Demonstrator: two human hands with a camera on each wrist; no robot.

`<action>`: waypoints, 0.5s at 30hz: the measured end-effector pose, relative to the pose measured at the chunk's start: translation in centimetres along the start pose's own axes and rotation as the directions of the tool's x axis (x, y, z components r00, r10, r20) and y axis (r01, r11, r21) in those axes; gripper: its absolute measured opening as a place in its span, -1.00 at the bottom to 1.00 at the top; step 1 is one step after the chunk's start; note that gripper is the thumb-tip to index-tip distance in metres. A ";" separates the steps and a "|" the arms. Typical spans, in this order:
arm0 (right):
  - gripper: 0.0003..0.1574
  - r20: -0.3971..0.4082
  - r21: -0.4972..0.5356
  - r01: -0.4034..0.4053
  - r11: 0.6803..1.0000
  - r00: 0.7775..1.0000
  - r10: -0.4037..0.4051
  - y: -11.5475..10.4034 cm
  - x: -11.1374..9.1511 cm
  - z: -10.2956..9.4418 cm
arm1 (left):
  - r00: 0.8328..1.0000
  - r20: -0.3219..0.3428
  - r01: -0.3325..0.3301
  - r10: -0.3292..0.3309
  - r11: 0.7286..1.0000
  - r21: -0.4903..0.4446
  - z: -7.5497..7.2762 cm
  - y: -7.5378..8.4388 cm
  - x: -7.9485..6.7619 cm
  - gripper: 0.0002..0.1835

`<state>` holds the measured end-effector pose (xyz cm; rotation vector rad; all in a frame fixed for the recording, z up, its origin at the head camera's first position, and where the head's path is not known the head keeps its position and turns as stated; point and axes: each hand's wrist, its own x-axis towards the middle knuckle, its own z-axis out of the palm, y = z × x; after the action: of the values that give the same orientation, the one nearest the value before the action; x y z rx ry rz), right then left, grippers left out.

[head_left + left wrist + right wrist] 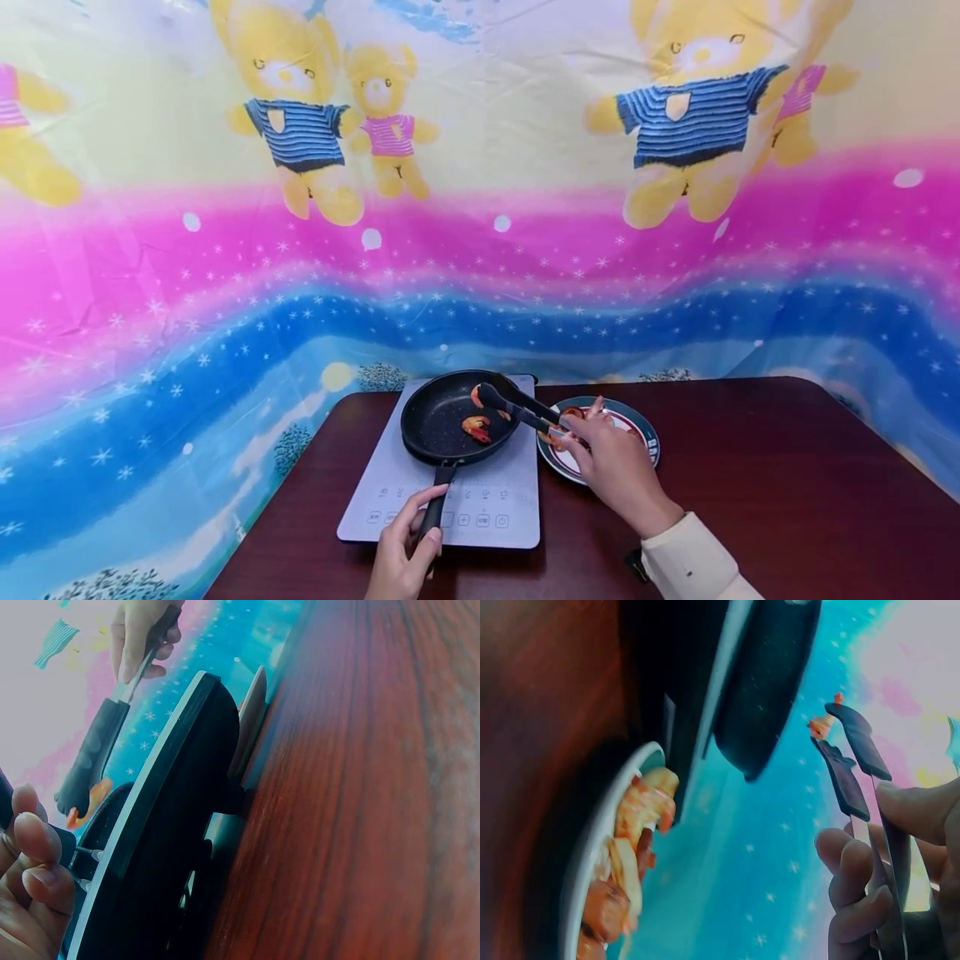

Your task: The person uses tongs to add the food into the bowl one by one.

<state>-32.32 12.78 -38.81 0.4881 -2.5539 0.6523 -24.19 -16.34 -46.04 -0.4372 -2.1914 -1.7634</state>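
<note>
Biggest thing we've got: printed fabric backdrop [480, 250], yellow bears in blue- & pink-striped shirts up top, pink band, then blue w/ white snowflakes. In front, dk reddish-brown tabletop [765, 467], wood grain clear in L wrist cam. On it, L of ctr in head cam, flat white cooktop [517, 487] w/ a row of touch ctrls along the near edge. Plate [651, 429], dk-green rim + red ring inside, sits at R of cooktop; touching or not, we can't tell, & R hand covers part of it. Pan [433, 427], black, round, is on the far half of cooktop, handle [433, 508] toward the person. Right hand [618, 467], in a cream sleeve [690, 554], reaches in over the plate; its grip is closed round the tongs, thumb one side, fingers the other. Left hand [401, 546] at near edge of cooktop; its grip is closed round pan handle, fingers & thumb curled, nothing else in it that we see. Tongs [536, 417], black tips w/ metal arms, slant over R side of pan; tips slightly apart in R wrist cam w/ a small orange food piece [821, 726] pinched btwn them, up off the pan floor. Another, red-orange food chunk [476, 428], lies in pan, R of ctr. More cut food [607, 909], orange/brown & pale yellow bits, is heaped on plate. Smallest: dk object [636, 565] by sleeve, mostly hidden, can't ID.
</note>
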 end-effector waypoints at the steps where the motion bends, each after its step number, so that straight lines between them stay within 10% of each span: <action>1: -0.53 0.008 0.002 -0.010 1.000 1.000 0.010 -0.1 -0.1 0.2 | 1.000 0.001 -0.003 0.003 1.000 -0.001 0.0 0.0 0.0 -0.54; 15: -0.54 0.043 -0.013 -0.041 0.999 0.998 0.041 -0.2 0.0 1.1 | 0.998 0.022 -0.059 0.059 0.998 -0.011 0.0 -0.3 0.0 -0.53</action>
<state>-32.57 12.11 -39.60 0.4515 -2.6129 0.6471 -24.36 -16.45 -46.30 -0.5208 -2.1619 -1.7483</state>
